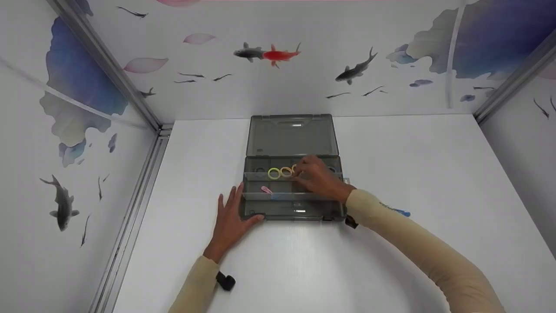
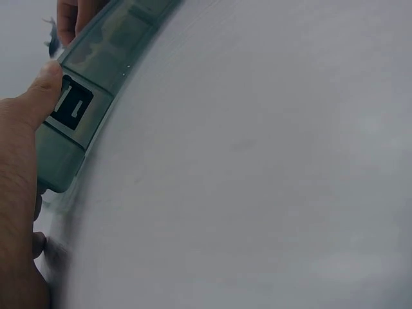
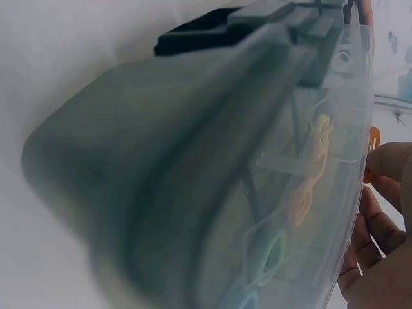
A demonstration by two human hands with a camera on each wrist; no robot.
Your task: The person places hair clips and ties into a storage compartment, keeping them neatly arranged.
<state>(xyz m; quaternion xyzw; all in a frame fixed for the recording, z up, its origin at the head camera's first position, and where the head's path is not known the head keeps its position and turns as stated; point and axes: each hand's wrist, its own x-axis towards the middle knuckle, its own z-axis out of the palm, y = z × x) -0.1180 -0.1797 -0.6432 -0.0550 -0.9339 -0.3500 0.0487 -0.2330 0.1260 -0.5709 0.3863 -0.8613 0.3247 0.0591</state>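
Observation:
A grey see-through compartment box (image 1: 271,213) lies on the white table with its lid (image 1: 292,137) folded back. My left hand (image 1: 230,221) rests at its front left corner, fingers straight along the side and thumb on the front edge. Over the back compartments, my right hand (image 1: 319,176) pinches a small orange slotted clip (image 3: 374,138), seen in the right wrist view. Beside these fingers, yellow (image 1: 273,174) and orange (image 1: 286,172) hair ties sit in the back row. A pink clip (image 1: 266,190) and a blue piece (image 1: 281,196) lie in the middle row.
Partly hidden by the right sleeve, a blue object (image 1: 404,213) lies on the table (image 1: 412,156) to the right. Printed walls (image 1: 295,87) with metal frame bars (image 1: 130,87) stand at the back and sides. Black wrist devices (image 1: 226,281) are strapped to the arms.

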